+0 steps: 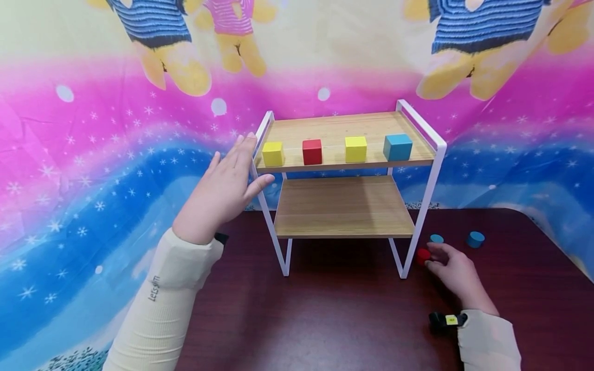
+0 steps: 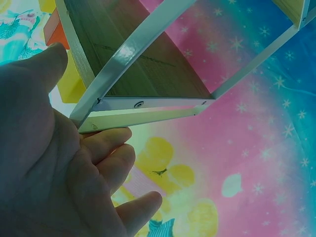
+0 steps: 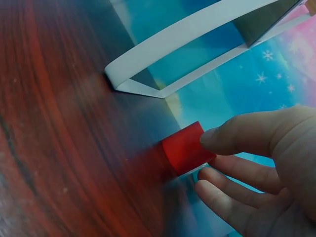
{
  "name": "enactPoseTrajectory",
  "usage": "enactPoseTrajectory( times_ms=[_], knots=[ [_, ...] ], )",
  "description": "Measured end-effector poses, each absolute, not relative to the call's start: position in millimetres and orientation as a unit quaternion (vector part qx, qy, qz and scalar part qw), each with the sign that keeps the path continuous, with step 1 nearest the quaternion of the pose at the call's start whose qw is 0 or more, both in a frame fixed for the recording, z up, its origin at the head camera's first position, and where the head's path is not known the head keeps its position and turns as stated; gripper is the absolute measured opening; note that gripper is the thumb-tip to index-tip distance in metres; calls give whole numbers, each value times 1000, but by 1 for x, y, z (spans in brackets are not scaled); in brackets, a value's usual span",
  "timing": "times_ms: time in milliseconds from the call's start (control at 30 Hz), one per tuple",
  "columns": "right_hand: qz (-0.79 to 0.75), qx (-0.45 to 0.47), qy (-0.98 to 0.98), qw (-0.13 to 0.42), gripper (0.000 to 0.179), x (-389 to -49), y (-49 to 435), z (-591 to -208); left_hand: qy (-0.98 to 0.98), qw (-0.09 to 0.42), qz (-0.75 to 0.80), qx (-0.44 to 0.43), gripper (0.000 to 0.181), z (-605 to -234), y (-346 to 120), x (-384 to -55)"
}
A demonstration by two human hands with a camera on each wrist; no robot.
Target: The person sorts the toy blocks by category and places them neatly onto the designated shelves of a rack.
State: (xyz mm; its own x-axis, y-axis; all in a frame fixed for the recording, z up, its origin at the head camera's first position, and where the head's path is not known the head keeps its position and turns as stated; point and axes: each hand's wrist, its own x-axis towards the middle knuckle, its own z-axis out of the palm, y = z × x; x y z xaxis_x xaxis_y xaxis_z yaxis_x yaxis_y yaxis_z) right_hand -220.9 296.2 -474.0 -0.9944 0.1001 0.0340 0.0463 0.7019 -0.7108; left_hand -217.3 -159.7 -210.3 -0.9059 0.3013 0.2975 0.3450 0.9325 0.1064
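Observation:
My left hand (image 1: 227,185) is held up at the shelf's upper left corner, fingers extended, thumb apart. It lies against the white frame (image 2: 143,44), beside a yellow cube (image 1: 273,154). Along the top shelf's front edge stand that cube, a red cube (image 1: 312,152), another yellow cube (image 1: 355,149) and a blue cube (image 1: 397,147). Down on the table at right, my right hand (image 1: 457,273) pinches the upper end of a red cylinder (image 3: 187,148) between thumb and fingers. The cylinder appears upright on the tabletop; the far fingertip contact is partly hidden.
Two blue cylinders stand on the dark table (image 1: 315,319): one (image 1: 436,238) just behind the red one, another (image 1: 475,239) farther right. The two-tier shelf has a lower wooden board (image 1: 343,206) and white legs. A patterned cloth (image 1: 116,170) hangs behind.

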Motion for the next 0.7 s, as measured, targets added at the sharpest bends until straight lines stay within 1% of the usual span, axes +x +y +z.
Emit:
enactPoseTrajectory(
  times_ms=[233,700],
  knots=[
    [381,-42,-923,34,56,-224,295,-480,-972,142,-79,-170,90,-210,-160,-217],
    [385,-51,-920,49,51,-226,293,-487,-972,143,-81,-170,90,-211,-160,-218]
  ],
)
